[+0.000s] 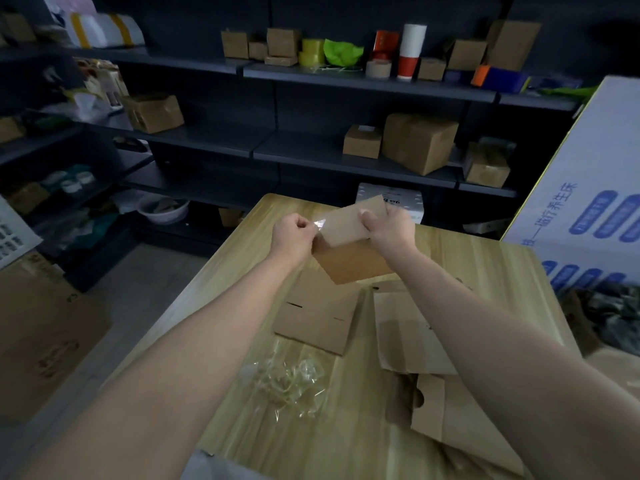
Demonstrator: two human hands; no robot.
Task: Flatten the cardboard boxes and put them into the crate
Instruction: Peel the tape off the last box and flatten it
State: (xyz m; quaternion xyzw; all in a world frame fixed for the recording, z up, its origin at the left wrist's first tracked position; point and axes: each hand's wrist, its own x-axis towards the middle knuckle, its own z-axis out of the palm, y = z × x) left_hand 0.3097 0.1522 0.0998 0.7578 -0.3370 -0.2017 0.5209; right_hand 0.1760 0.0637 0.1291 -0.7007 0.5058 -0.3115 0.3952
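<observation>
Held above the far part of the worktop (485,271), a small cardboard box (353,244) is gripped at its right flap by the right hand (389,226). The left hand (294,233) pinches clear tape (320,224) at its left edge. Flattened boxes (315,317) lie nearer.

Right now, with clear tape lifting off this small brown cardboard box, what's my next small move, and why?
Probably pull the clear tape strip leftward until it comes free of the small brown cardboard box: your left hand pinches its loose end, your right hand grips the box, and the other end looks attached.
</observation>
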